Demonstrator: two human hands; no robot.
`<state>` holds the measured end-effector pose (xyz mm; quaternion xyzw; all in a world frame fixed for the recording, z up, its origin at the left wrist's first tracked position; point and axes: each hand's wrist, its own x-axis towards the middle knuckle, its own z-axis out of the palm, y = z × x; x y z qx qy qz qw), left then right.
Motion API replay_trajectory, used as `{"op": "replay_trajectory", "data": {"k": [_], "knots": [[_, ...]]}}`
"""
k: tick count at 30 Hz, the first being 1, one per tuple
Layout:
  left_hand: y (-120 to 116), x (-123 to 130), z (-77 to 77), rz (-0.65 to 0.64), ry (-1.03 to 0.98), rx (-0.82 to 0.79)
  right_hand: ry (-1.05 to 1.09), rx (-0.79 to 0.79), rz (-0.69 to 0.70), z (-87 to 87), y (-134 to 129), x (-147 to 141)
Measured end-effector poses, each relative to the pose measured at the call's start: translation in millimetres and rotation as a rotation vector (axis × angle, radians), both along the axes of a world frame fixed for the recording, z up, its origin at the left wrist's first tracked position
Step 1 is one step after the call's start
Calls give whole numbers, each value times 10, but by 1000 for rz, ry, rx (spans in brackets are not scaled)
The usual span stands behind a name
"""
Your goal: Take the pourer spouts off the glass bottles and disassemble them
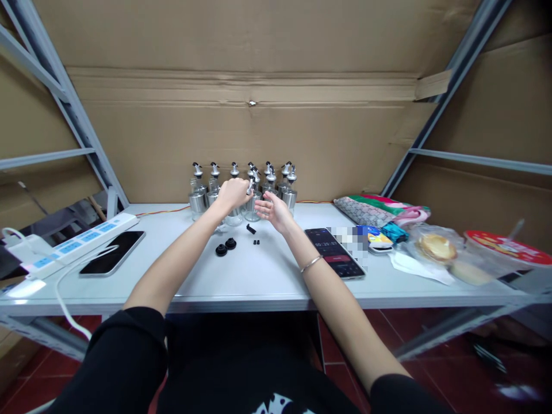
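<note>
My left hand [234,194] is closed, its fingertips around a small silver pour spout [250,187] with a black tip. Whether that spout is joined to a bottle below it cannot be made out. Beside it, my right hand [275,211] is open, palm turned inward and fingers apart, holding nothing. Behind both hands stand several glass oil bottles [198,198] with silver bands and silver-and-black spouts; the hands partly hide some of them. On the table in front lie two round black stoppers [226,247], a black lever-like piece [250,229] and tiny black bits [256,242].
A phone [335,253] showing a timer lies right of my right forearm. Farther right are a patterned cloth bundle [379,210], small packets and wrapped food [436,247]. At left, a power strip [86,241] and a second phone [112,254] lie with a white cable. Cardboard [259,132] walls the back.
</note>
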<state>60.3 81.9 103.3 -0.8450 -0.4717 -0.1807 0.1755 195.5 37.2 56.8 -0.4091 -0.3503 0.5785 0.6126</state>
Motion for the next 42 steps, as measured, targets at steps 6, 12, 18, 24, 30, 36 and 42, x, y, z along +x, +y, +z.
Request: {"op": "replay_trajectory", "data": {"k": [6, 12, 18, 24, 30, 36, 42], "knots": [[146, 23, -55, -4, 27, -2, -14, 7, 0, -4, -3, -12], [234, 22, -62, -41, 59, 1, -40, 13, 14, -12, -3, -28], [300, 39, -55, -69, 99, 12, -78, 5, -6, -9, -6, -33], [375, 50, -81, -150, 155, 108, -244, -41, -32, -94, 65, -34], [144, -169, -217, -139, -62, 181, -276, -61, 13, -168, 138, -46], [15, -344, -530, -32, -167, -11, -278, -60, 90, -202, 144, -56], [-67, -379, -706, -59, -209, 5, -377, -82, 75, -223, 115, -55]]}}
